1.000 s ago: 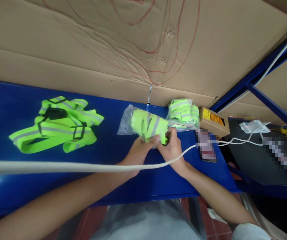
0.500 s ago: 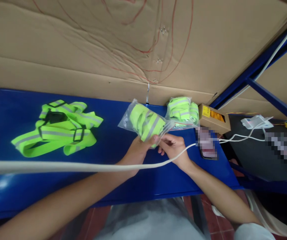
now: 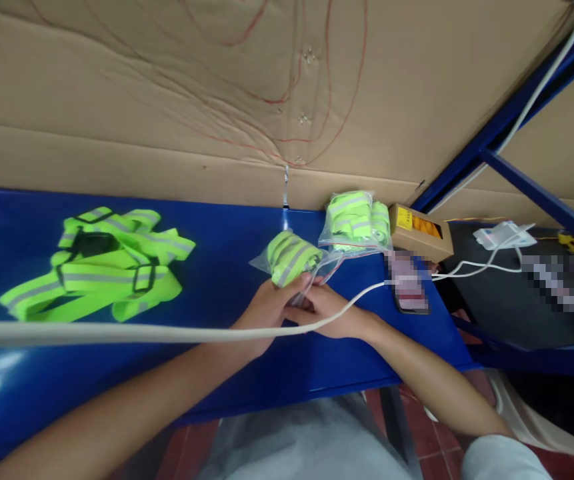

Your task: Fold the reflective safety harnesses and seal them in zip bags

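Note:
A clear plastic bag (image 3: 261, 263) with a rolled neon-yellow reflective strap (image 3: 293, 257) inside is between my hands, above the blue table. My left hand (image 3: 270, 305) is closed on the bag's near side, thumb on top. At the bag's open-looking right end, my right hand (image 3: 327, 308) pinches the plastic, its fingertips partly hidden. To the left lies a loose neon-yellow reflective harness (image 3: 111, 273) with black buckles. Behind my right hand, more rolled straps (image 3: 351, 217) sit in clear bags against the cardboard.
A white cable (image 3: 167, 335) crosses in front of my forearms. On the right are a cardboard box (image 3: 429, 248) with orange contents and a phone (image 3: 411, 293). A blue metal frame (image 3: 527, 183) rises at the right, beside a black surface (image 3: 491, 300).
The bagged strap has tipped and come lower, nearer my wrists. My right hand has shifted left, closer to my left hand. The whole view has moved slightly.

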### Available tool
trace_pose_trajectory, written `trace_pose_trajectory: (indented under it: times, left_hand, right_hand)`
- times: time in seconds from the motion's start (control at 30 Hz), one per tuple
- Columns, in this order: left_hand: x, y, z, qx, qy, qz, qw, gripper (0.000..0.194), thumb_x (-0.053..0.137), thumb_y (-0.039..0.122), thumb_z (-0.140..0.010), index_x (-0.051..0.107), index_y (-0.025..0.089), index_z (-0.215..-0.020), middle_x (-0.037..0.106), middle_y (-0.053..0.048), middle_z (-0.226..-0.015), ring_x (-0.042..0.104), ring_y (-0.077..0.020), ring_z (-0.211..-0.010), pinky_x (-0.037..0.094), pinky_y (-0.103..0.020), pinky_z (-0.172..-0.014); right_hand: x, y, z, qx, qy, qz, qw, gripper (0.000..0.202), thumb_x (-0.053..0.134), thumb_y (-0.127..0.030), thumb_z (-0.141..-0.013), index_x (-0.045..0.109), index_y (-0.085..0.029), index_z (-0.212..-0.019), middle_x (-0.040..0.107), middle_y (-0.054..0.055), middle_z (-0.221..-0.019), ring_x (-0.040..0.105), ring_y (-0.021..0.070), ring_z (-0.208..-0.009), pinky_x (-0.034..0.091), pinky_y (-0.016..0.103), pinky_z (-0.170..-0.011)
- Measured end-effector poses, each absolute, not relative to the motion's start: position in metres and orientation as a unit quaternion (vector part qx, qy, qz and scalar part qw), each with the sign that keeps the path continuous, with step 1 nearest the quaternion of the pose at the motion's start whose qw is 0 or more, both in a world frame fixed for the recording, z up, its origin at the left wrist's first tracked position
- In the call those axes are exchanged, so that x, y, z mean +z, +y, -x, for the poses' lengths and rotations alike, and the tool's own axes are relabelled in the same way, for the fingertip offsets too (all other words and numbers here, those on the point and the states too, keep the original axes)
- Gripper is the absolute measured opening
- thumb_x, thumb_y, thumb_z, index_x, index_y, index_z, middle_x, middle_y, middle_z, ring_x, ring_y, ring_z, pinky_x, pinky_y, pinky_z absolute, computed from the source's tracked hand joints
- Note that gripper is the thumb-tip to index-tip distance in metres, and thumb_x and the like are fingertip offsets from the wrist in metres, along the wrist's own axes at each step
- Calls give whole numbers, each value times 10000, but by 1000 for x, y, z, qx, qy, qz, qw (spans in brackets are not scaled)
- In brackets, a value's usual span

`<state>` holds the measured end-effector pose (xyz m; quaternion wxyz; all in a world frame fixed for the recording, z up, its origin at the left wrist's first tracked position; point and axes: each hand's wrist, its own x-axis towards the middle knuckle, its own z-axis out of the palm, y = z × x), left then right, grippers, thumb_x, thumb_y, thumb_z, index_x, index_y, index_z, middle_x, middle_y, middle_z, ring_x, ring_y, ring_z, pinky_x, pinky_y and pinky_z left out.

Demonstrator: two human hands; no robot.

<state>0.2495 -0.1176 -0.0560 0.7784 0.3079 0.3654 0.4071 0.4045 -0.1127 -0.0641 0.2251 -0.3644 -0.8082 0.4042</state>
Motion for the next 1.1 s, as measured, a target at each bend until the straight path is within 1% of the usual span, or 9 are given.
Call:
trace_pose_trajectory:
  times: [0.17, 0.27, 0.37, 0.5, 0.63, 0.73, 0.8, 1.0, 1.1]
  left_hand:
    - [-57, -106, -241, 407, 380, -299, 775, 408, 830, 470, -781, 798, 145, -1024, 784, -111, -984, 729, -247, -862, 567, -333, -786]
    - [-61, -99, -237, 441, 387, -284, 759, 360, 820, 464, -797, 805, 178, -1014, 779, -87, -1067, 708, -236, -1019, 552, -286, -861]
    - [-66, -101, -238, 424, 402, -283, 761, 397, 811, 490, -800, 800, 181, -1050, 760, -97, -1153, 667, -261, -1141, 546, -298, -902]
    - [-66, -105, -241, 396, 415, -298, 763, 418, 836, 494, -770, 795, 185, -1050, 754, -113, -1159, 670, -275, -1118, 544, -328, -892]
    - [-60, -99, -238, 407, 423, -330, 739, 330, 835, 483, -765, 800, 197, -929, 773, -86, -928, 692, -232, -843, 524, -308, -717]
    - [-56, -90, -232, 366, 441, -375, 728, 346, 813, 521, -764, 794, 190, -863, 756, -85, -821, 643, -196, -678, 441, -275, -572]
    - [-54, -83, -226, 318, 448, -425, 719, 417, 775, 581, -774, 788, 169, -833, 750, -108, -789, 631, -190, -645, 423, -271, -558]
    - [-32, -66, -200, 283, 443, -483, 700, 586, 620, 761, -778, 754, 191, -757, 660, -88, -584, 584, -214, -539, 433, -322, -545]
    - [-18, -70, -187, 426, 442, -544, 572, 578, 547, 742, -859, 714, 212, -700, 594, -39, -527, 507, -170, -507, 369, -306, -536]
  right_hand:
    - [-66, -120, -413, 295, -839, 382, 252, 413, 591, -374, -990, 579, -183, -1355, 761, 41, -849, 719, 183, -696, 509, 254, -629]
    - [-68, -125, -417, 221, -852, 389, 272, 518, 538, -395, -1020, 464, -202, -1494, 784, 56, -887, 749, 205, -744, 520, 272, -664]
    - [-70, -126, -415, 179, -878, 375, 237, 434, 549, -405, -1015, 554, -222, -1408, 789, 57, -890, 750, 214, -733, 503, 267, -622]
    - [-71, -126, -411, 135, -898, 358, 217, 312, 590, -387, -989, 662, -209, -1235, 781, 53, -830, 729, 213, -663, 485, 271, -564]
    - [-60, -125, -417, 70, -858, 381, 337, 285, 564, -294, -1000, 674, -260, -1261, 783, 52, -979, 745, 211, -896, 563, 319, -803]
    - [-51, -123, -424, -13, -811, 432, 394, 359, 587, -269, -986, 643, -248, -1340, 678, 117, -1304, 617, 272, -1253, 477, 443, -1068]
    - [-48, -119, -428, -37, -820, 427, 378, 377, 603, -284, -987, 630, -220, -1358, 618, 142, -1391, 546, 293, -1340, 432, 480, -1116]
    - [-50, -114, -435, 66, -851, 350, 387, 333, 616, -302, -993, 650, -233, -1318, 711, 109, -1239, 650, 236, -1180, 525, 411, -1024]
    - [-48, -116, -435, 124, -780, 375, 486, 206, 574, -231, -1003, 730, -240, -1138, 762, 81, -1034, 709, 206, -953, 572, 383, -890]
